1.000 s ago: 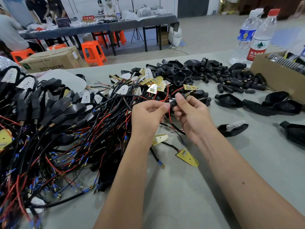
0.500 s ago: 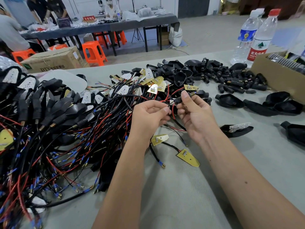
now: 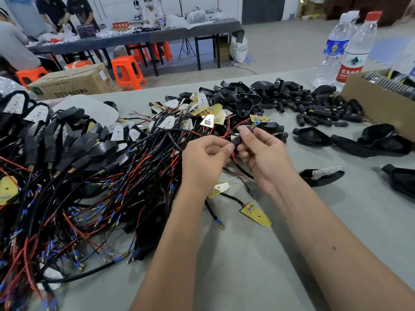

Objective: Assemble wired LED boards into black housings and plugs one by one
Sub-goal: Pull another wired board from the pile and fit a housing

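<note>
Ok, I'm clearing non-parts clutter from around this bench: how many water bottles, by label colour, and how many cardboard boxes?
Red-label water bottle: 1
Blue-label water bottle: 1
Cardboard boxes: 2, the open box on the bench at right and the printed box beyond the bench's far edge at left
Total: 4
</note>
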The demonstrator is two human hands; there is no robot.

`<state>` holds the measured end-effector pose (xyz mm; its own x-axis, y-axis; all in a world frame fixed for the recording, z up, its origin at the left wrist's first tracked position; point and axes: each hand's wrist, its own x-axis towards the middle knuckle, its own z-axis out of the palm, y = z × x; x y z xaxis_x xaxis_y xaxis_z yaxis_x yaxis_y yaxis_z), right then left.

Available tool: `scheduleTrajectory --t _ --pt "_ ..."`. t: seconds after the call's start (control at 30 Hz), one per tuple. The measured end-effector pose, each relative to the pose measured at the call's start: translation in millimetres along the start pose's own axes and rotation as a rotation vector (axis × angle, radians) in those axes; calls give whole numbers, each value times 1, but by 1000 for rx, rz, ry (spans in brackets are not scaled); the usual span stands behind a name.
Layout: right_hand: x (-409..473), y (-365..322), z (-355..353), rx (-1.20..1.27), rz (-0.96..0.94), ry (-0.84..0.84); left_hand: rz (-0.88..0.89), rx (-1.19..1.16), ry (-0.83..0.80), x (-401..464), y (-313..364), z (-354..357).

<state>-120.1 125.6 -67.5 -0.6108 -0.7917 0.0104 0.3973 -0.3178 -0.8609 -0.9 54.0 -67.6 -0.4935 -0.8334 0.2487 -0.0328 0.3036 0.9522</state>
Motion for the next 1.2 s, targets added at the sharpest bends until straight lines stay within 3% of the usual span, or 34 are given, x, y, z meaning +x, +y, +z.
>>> scheduleTrajectory --t 0.33,0.63,0.9,1.2 --pt "0 -3 0 38 -44 3 -110 -115 -137 0 -1 -2" --pt "1 -2 0 -42 -55 -47 -42 -130 21 1 -3 0" --pt "2 -5 -2 72 -72 17 -177 -165 -170 -2 -1 -2" --pt "0 -6 -4 -28 -25 -13 -170 -147 -149 -1 -1 0"
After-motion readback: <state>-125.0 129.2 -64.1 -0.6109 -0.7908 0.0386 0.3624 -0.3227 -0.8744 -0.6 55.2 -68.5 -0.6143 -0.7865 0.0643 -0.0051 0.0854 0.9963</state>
